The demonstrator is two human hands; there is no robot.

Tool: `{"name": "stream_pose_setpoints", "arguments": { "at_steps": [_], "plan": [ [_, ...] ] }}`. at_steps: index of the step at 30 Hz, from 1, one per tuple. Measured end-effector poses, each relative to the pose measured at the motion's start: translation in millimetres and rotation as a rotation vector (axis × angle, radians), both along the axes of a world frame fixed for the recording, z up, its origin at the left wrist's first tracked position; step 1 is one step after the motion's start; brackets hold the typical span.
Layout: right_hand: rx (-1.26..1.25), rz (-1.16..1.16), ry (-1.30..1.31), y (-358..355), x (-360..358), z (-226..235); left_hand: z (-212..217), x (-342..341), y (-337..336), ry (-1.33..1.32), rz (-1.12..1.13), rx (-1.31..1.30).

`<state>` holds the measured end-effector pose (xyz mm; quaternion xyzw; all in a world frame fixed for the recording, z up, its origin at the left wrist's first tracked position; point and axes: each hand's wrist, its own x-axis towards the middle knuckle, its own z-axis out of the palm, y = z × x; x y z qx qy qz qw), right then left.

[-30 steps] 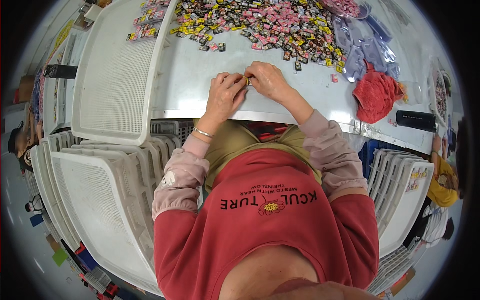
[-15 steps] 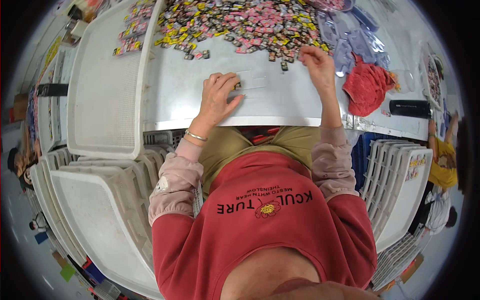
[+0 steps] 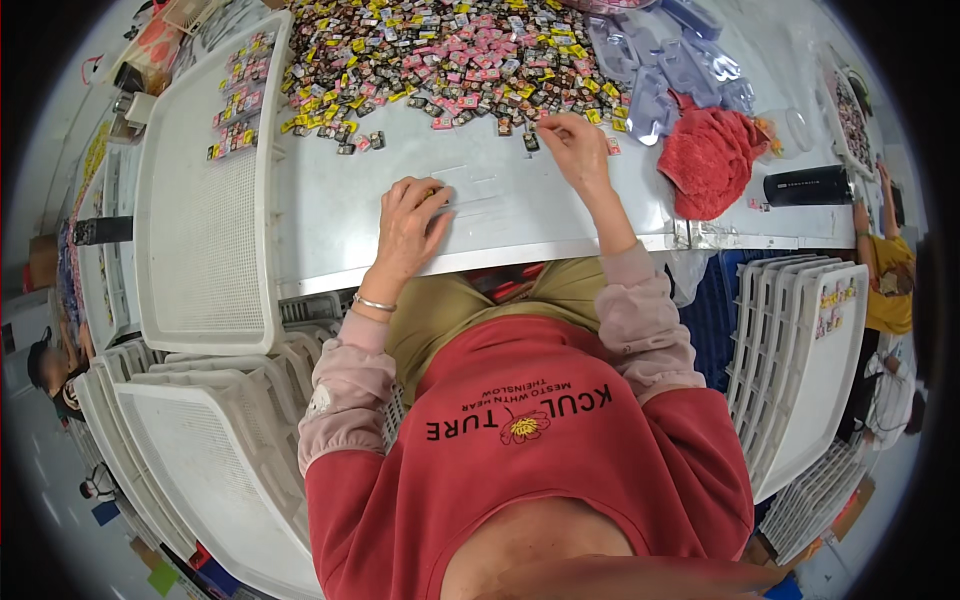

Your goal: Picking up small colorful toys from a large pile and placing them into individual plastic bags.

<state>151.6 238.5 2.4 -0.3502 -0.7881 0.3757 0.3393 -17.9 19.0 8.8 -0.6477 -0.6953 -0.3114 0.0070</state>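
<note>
My left hand (image 3: 408,222) rests on the metal tabletop (image 3: 340,225), fingers bent over a small yellow-and-dark rectangular piece (image 3: 432,192) that shows at the fingertips. Beside it lie faint, clear, straight-edged shapes that I cannot name. My right hand (image 3: 578,152) is at the near edge of a wide pile of small pieces (image 3: 450,65) in pink, yellow and black. Its thumb and forefinger are pinched together; what is between them, if anything, is too small to tell. A loose dark piece (image 3: 531,143) lies just below those fingertips, and a pink piece (image 3: 613,147) is by the knuckles.
A white mesh tray (image 3: 205,220) with rows of pieces stands on the left. Clear plastic trays (image 3: 690,70), a red cloth (image 3: 712,160) and a black cylinder (image 3: 808,186) lie to the right. Stacked white trays (image 3: 215,440) flank me; other people are beyond.
The whole view has shifted. My right hand has moved left along the pile's edge, closer to the loose dark piece. My left hand stays in about the same place over its piece.
</note>
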Motion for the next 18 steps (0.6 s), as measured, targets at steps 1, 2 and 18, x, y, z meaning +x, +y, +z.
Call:
{"name": "stream_pose_setpoints", "arguments": {
  "at_steps": [1,2,18],
  "plan": [
    [-0.001,0.003,0.002,0,-9,1,-4,-1,-1,0.011,-0.002,0.01],
    [0.059,0.082,-0.094,1,-20,1,-5,-1,0,0.014,-0.003,0.009],
    [-0.003,0.351,-0.147,-58,-34,8,-1,-7,-2,-0.217,-0.017,0.009]
  ]
}}
